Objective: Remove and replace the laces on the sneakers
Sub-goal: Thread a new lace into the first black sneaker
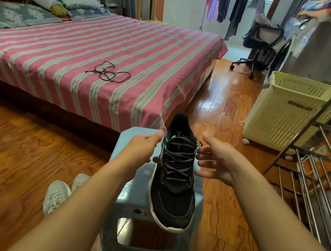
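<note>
A black sneaker (173, 193) with a white sole lies on a light blue plastic stool (130, 200), toe toward me. Grey laces (178, 160) criss-cross its eyelets. My left hand (139, 147) is at the shoe's left side and pinches a lace end near the top eyelet. My right hand (214, 158) hovers at the shoe's right side, fingers spread and relaxed, holding nothing. A loose black lace (108, 72) lies tangled on the pink striped bed (69, 55).
A pair of white sneakers (60, 191) sits on the wooden floor left of the stool. A cream laundry basket (287, 111) and a metal rack (321, 175) stand on the right. An office chair (260, 43) is farther back.
</note>
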